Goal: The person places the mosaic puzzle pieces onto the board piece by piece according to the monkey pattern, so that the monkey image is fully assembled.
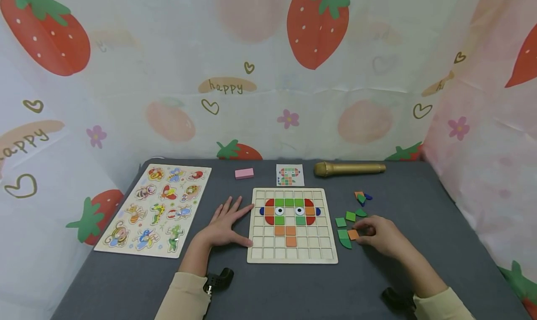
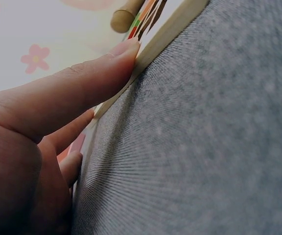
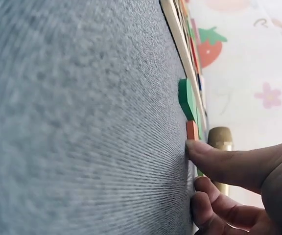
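Observation:
A wooden grid board (image 1: 293, 258) lies mid-table, its cells partly filled with green, red, orange, blue and eye-patterned tiles. My left hand (image 1: 224, 228) is spread at the board's left side, with thumb and index finger touching the edge; the left wrist view shows the thumb against the rim. To the right of the board, my right hand (image 1: 383, 236) pinches an orange square tile (image 1: 353, 235) between thumb and finger. That orange tile (image 3: 192, 129) appears low on the cloth beside a green curved tile (image 3: 185, 99) in the right wrist view.
Loose green tiles (image 1: 340, 222) surround the right fingertips, and a small pile of blue, green and orange pieces (image 1: 361, 197) sits farther back. Behind the board are a pattern card (image 1: 290, 175), a pink block (image 1: 244, 173) and a gold microphone (image 1: 350, 169). An insect picture board (image 1: 157, 210) lies left.

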A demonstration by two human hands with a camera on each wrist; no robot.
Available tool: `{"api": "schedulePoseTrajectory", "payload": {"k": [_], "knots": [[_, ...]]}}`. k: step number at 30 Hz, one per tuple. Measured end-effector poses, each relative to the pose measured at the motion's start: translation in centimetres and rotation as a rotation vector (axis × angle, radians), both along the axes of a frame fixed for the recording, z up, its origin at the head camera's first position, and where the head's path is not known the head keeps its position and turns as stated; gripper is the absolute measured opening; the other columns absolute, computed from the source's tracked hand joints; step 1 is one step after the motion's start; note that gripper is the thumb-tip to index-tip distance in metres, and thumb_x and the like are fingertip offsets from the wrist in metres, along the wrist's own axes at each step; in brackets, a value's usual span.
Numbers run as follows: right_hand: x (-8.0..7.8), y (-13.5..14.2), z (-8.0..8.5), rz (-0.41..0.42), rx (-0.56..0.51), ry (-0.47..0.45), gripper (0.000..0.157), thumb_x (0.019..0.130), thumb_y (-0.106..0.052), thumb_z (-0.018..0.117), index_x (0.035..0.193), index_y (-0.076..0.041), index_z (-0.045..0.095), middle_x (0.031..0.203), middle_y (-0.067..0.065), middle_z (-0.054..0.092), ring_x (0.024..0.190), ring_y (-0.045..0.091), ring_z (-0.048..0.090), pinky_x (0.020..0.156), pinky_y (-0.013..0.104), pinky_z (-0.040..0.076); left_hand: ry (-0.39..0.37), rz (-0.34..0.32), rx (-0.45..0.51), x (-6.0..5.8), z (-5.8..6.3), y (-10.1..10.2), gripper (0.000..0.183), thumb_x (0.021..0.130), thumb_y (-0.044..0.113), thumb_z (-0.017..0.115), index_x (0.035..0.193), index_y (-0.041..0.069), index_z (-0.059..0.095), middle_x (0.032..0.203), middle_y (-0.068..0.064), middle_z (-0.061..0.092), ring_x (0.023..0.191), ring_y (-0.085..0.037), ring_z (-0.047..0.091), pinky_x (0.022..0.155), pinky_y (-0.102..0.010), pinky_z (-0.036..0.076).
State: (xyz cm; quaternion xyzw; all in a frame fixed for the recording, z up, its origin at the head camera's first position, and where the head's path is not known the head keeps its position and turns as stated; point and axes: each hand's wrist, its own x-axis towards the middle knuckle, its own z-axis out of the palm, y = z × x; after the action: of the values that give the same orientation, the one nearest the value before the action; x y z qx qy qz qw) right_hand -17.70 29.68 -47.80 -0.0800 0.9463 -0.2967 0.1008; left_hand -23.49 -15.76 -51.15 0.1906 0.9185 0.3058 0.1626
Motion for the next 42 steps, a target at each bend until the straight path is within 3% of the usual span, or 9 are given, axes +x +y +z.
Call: {"api": "schedulePoseTrajectory", "payload": {"k": [7, 13, 23, 29, 42], "knots": [[0.0, 0.0, 0.0, -0.007, -0.012, -0.007, 0.023, 0.083, -0.019, 0.084, 0.1, -0.011, 0.072, 0.091, 0.001, 0.064, 0.077, 0.016, 0.053, 0.064, 0.033, 0.045, -0.004, -0.005, -0.009, 0.0, -0.1, 0.1, 0.108, 0.071, 0.057, 0.085, 0.16, 0.033, 0.03, 0.172, -0.006, 0.003, 0.157, -0.034, -0.012, 0.124, -0.058, -0.006], [-0.1, -0.3, 0.5, -0.025, -0.036, 0.013, 0.017, 0.089, -0.022, 0.079, 0.088, -0.012, 0.065, 0.081, -0.001, 0.063, 0.071, 0.014, 0.053, 0.061, 0.029, 0.043, -0.003, 0.003, -0.009, 0.1, -0.1, 0.1, 0.108, 0.07, 0.057, 0.085, 0.16, 0.033, 0.031, 0.172, -0.005, 0.004, 0.157, -0.034, -0.011, 0.124, -0.059, -0.006], [-0.1, -2.6, 1.7, -0.053, -0.052, 0.09, 0.019, 0.09, -0.02, 0.077, 0.101, -0.008, 0.069, 0.086, 0.0, 0.069, 0.076, 0.013, 0.061, 0.064, 0.031, 0.05, -0.003, -0.003, -0.006, 0.1, 0.0, -0.1, 0.108, 0.07, 0.057, 0.085, 0.16, 0.032, 0.031, 0.172, -0.006, 0.004, 0.157, -0.033, -0.011, 0.124, -0.058, -0.006], [0.0, -4.8, 2.2, -0.045, -0.107, 0.091, 0.02, 0.091, -0.022, 0.076, 0.105, -0.009, 0.071, 0.088, -0.001, 0.071, 0.078, 0.011, 0.064, 0.064, 0.029, 0.052, -0.002, -0.005, -0.001, 0.2, 0.1, 0.0, 0.108, 0.07, 0.057, 0.085, 0.16, 0.031, 0.032, 0.171, -0.007, 0.004, 0.157, -0.034, -0.011, 0.124, -0.058, -0.006], [0.7, -9.6, 1.9, 0.08, -0.205, 0.099, 0.012, 0.093, -0.02, 0.074, 0.101, -0.011, 0.072, 0.083, -0.006, 0.069, 0.073, 0.007, 0.061, 0.063, 0.025, 0.051, -0.003, 0.001, -0.013, 0.0, 0.0, 0.0, 0.108, 0.07, 0.058, 0.085, 0.16, 0.034, 0.031, 0.172, -0.005, 0.004, 0.157, -0.033, -0.011, 0.124, -0.058, -0.006]]}}
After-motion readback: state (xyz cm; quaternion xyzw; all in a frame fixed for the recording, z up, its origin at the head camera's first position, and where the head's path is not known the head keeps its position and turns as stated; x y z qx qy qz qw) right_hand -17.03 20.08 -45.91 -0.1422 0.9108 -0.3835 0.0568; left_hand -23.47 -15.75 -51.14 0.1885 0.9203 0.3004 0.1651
